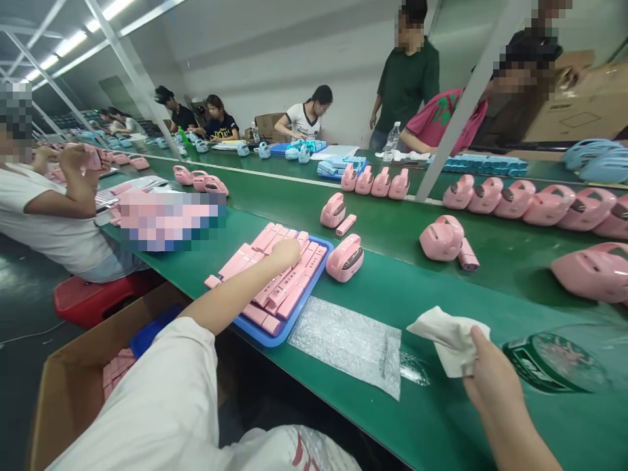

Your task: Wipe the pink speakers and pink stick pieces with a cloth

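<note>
My left hand (287, 253) reaches over a blue tray (280, 339) filled with rows of pink bar-shaped parts (294, 288), some with small dark markings. Its fingers are curled down onto one pink bar near the tray's far side; the fingertips are partly hidden. On the right, my right hand (493, 373) pinches a crumpled white cloth (449, 337) above the green table. Just right of the tray stands a pink rounded housing with a top handle (345, 258). A sheet of bubble wrap (346, 343) lies between the tray and my right hand.
More pink housings (549, 204) line the green conveyor (275, 190). A clear bottle with a green label (554, 360) lies at right. At lower left is a cardboard box (63, 392) with pink parts. Co-workers sit across and at left; a metal post (473, 98) rises beyond.
</note>
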`<state>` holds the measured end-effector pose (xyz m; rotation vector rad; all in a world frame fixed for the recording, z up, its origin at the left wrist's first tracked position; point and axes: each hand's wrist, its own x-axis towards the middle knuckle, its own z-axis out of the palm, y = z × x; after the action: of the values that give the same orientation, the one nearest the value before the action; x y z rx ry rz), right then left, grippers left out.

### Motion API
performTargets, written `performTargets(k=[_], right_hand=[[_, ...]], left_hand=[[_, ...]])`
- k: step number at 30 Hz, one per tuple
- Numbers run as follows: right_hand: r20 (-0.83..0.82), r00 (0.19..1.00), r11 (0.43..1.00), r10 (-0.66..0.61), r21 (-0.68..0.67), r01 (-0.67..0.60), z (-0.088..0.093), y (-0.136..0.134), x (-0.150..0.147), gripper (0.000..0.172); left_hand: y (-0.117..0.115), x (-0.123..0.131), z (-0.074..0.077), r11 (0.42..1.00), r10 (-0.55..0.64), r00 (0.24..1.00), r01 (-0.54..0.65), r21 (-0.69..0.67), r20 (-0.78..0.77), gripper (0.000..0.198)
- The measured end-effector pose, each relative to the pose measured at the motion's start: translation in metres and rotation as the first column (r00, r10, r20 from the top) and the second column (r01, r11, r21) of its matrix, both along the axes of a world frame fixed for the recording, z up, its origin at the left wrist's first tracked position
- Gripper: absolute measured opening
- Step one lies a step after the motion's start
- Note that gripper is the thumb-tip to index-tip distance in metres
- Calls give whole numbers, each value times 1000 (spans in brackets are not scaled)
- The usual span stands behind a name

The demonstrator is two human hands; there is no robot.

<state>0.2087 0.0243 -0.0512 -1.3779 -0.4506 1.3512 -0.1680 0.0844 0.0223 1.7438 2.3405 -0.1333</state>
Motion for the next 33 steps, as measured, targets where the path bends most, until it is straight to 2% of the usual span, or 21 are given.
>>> performTargets(k=[2, 5, 8, 10, 11, 13, 15, 17, 19, 21, 24, 26, 27, 28, 29, 31, 33], right_hand=[[-38, 999, 1000, 18, 6, -18, 2, 1, -1, 19], [-90, 993, 997, 80, 25, -78, -3, 4, 2, 20], [-124, 986, 993, 107, 57, -101, -11, 5, 6, 22], [-134, 985, 993, 109, 54, -102, -15, 6, 7, 24], [-140, 985, 994, 105, 42, -100, -16, 6, 7, 25], [-175, 978, 994, 110, 21, -108, -16, 6, 6, 27], [-216, 968, 992, 127, 28, -124, -15, 7, 4, 29], [-199, 968, 987, 151, 82, -137, -14, 8, 2, 31], [-129, 980, 980, 150, 152, -130, -14, 8, 0, 35], [-59, 993, 975, 102, 202, -88, -16, 7, -1, 40], [5, 1000, 967, 18, 252, -18, -17, 1, -6, 49], [102, 995, 949, 4, 313, -36, -14, -6, -12, 50], [204, 979, 926, 25, 365, -100, -12, -10, -16, 47], [344, 937, 875, 56, 435, -212, -8, -14, -21, 44], [504, 861, 786, 71, 503, -359, -5, -17, -27, 42], [765, 643, 532, -27, 555, -639, 1, -23, -39, 43], [852, 478, 298, -212, 523, -799, 3, -27, -51, 47]], left_hand=[[2, 5, 4, 999, 43, 998, -43, -1, 41, 35], [-6, 4, 21, 995, 30, 988, -44, 89, 151, 33], [-33, 8, 40, 980, -35, 953, -27, 199, 301, 34], [-58, 19, 47, 973, -122, 878, 15, 230, 462, 38], [-70, 28, 48, 971, -177, 794, 44, 236, 581, 40], [-93, 48, 46, 962, -269, 467, 94, 255, 842, 46], [-109, 69, 38, 956, -282, 139, 123, 266, 949, 48], [-117, 87, 25, 954, -251, -59, 157, 257, 966, 48], [-118, 101, 8, 951, -195, -194, 204, 234, 961, 51], [-115, 112, -10, 951, -120, -272, 244, 190, 955, 52], [-108, 124, -33, 949, -47, -318, 283, 141, 947, 48], [-104, 131, -44, 941, -28, -330, 310, 137, 943, 47], [-103, 135, -48, 940, -19, -336, 316, 132, 942, 47], [-103, 138, -51, 942, -1, -334, 316, 113, 943, 48], [-103, 142, -54, 948, 25, -326, 307, 81, 945, 50], [-103, 147, -59, 964, 76, -320, 265, 12, 944, 54], [-103, 150, -64, 982, 98, -346, 187, -34, 933, 70]])
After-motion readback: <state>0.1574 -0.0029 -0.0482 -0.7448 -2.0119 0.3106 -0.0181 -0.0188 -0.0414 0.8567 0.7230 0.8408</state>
